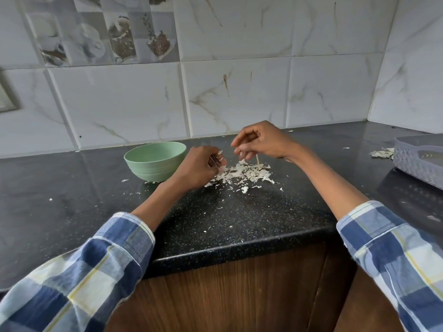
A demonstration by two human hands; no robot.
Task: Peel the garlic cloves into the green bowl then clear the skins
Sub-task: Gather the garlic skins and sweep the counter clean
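- Both hands are held low over the dark counter [239,219], just above the pile of garlic skins [244,173], which lies between them and slightly toward the person.
- Left hand [201,166]: fingers are curled inward, and pale fragments, taken to be a clove or its skin, are gripped at the fingertips; which of the two cannot be told.
- Right hand [261,140]: fingers are bent and drawn together, and a thin pale strip, judged to be a stem or a length of skin, is pinched and hangs down toward the pile.
- Green bowl [155,161] is set on the counter just beside the left hand, on its outer side; its interior is not visible, so the count of peeled cloves cannot be stated.
- Governing relation: the bowl lies leftward of both hands, the left hand being clearly nearer; a drop into the bowl is judged best made by that hand with a short leftward reach.
- Loose skins are scattered across the counter, with a second small heap near the grey basket [419,159] at far right; clearing is judged not yet begun.
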